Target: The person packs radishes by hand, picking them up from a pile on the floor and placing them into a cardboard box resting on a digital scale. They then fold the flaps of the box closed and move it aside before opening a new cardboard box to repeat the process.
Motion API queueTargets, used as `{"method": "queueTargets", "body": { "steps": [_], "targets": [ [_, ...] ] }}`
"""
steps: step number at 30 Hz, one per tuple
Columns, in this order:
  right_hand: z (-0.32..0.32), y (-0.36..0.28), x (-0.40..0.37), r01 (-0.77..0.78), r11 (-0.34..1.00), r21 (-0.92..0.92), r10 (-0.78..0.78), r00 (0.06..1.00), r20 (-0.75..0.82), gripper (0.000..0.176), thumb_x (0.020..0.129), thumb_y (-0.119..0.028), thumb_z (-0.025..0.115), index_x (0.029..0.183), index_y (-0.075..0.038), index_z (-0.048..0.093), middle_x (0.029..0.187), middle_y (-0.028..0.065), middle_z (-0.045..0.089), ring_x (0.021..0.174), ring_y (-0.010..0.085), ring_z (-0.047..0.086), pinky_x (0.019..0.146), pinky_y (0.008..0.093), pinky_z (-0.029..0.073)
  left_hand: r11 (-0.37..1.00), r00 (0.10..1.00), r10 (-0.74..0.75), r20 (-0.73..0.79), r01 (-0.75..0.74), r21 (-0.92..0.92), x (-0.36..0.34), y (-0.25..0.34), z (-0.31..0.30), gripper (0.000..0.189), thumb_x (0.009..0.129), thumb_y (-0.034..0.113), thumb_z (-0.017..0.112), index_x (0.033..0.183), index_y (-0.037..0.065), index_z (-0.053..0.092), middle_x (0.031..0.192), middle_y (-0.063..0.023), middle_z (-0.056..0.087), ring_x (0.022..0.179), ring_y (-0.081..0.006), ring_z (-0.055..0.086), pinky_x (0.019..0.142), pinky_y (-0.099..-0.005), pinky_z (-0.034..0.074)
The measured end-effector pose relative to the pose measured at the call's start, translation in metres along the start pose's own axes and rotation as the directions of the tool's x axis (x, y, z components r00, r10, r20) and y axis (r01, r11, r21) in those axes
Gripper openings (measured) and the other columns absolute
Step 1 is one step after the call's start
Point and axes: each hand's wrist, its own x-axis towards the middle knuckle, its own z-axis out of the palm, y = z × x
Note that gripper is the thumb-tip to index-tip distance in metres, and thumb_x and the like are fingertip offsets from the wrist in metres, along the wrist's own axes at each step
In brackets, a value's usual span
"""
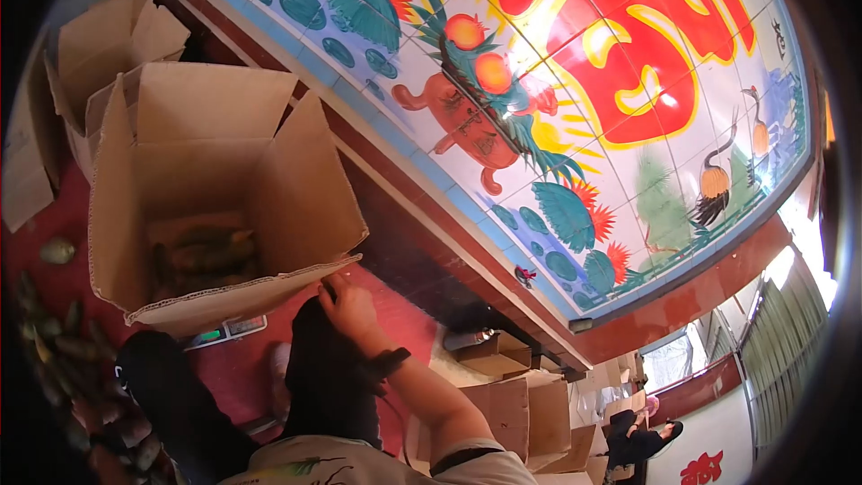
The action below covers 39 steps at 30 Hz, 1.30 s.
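1. In the head view, your right hand [348, 305] sits at the near edge of the open cardboard box [296, 189], against the rim of its front flap [242, 295].
2. Your fingers [334, 288] are bent and held narrow, close together, right at the flap's edge. I cannot tell whether they pinch the cardboard or only touch it.
3. A dark wristband [388, 364] circles that arm just behind the hand.
4. Your left hand does not show; the lower left corner is dark and blurred.
5. The box stands upright with all its flaps spread open, in the left half of the view. It rests on a flat scale [224, 330] whose lit display peeks out beneath the front flap.
6. Inside the box, long greenish-yellow fruits [202, 251] lie stacked on the bottom, low against the walls.
7. Your knees in dark trousers [319, 377] are just below the box, with the red floor [242, 373] between them.
8. More loose fruits [54, 341] lie in a heap on the floor at the left, and a single fruit [57, 251] lies apart beside the box.
9. A second open carton [108, 40] stands behind the first, touching it.
10. Further cartons [512, 400] are piled to your right, near the foot of the painted tile wall [584, 63].
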Motion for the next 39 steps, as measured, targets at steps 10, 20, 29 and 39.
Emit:
{"method": "queueTargets", "body": {
  "steps": [10,20,29,39],
  "targets": [
    [-0.004,-0.007,0.002,-0.002,1.0,-0.021,0.003,0.999,0.045,0.019,0.082,-0.021,0.057,0.092,-0.004,0.059,0.087,0.0166,0.062,0.073,0.036,0.06,0.063,0.0456,0.048,0.911,0.987,0.159,-0.021,-0.139,0.389,-0.023,0.035,0.018,0.049,0.067,0.016,0.07,0.11,0.008,0.049,0.11,-0.013,0.051,0.106,-0.0296,0.052,0.082,-0.033,0.048],
    [0.003,0.007,-0.007,0.038,0.999,-0.011,-0.039,0.992,-0.121,0.013,0.077,-0.016,0.058,0.084,-0.004,0.057,0.078,0.0147,0.059,0.074,0.0325,0.058,0.066,0.0425,0.047,0.988,1.0,0.0,0.014,0.003,-0.155,-0.088,0.047,-0.068,0.08,0.056,0.028,0.08,0.121,0.008,0.039,0.113,-0.0159,0.05,0.105,-0.034,0.053,0.088,-0.0407,0.045],
    [-0.003,0.007,-0.004,0.108,0.99,0.089,-0.095,0.986,-0.14,0.015,0.078,-0.016,0.058,0.085,-0.003,0.057,0.079,0.0136,0.06,0.075,0.0317,0.059,0.066,0.0413,0.047,0.528,0.639,0.008,-0.769,-0.656,-0.539,-0.097,0.052,-0.208,0.057,0.083,0.015,0.06,0.132,-0.003,0.035,0.133,-0.0186,0.041,0.123,-0.0271,0.038,0.102,-0.034,0.028],
    [-0.006,0.009,-0.007,0.143,0.985,0.095,-0.122,0.972,-0.199,0.02,0.079,-0.019,0.058,0.09,-0.002,0.055,0.081,0.0139,0.059,0.077,0.0319,0.059,0.067,0.0428,0.047,0.106,0.417,0.202,-0.886,-0.909,-0.404,-0.236,0.218,-0.375,0.052,0.079,0.004,0.057,0.128,0.001,0.041,0.123,-0.0111,0.047,0.114,-0.0201,0.044,0.099,-0.0312,0.032]
  ]
}}
